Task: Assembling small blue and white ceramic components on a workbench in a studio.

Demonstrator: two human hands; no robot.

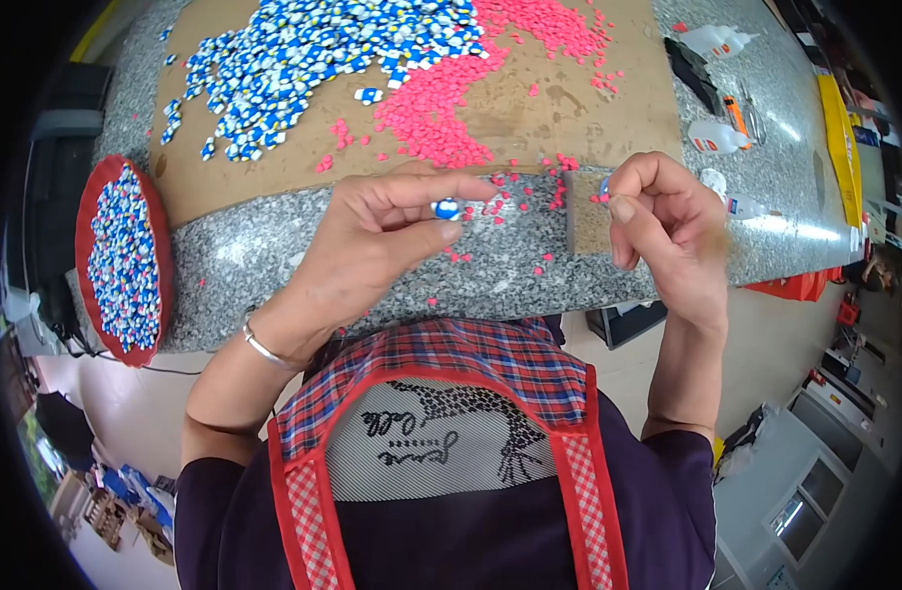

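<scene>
Above granite, left fingers [426, 211] pinch blue piece [447, 207].

Person's wearing a dark navy short-sleeved top under a bib apron [441, 433]: red and blue plaid with red trim, red-and-white checked straps, and a grey mesh panel with black scribbly drawing. Thin silver bangle [266, 349] on the left wrist.
</scene>
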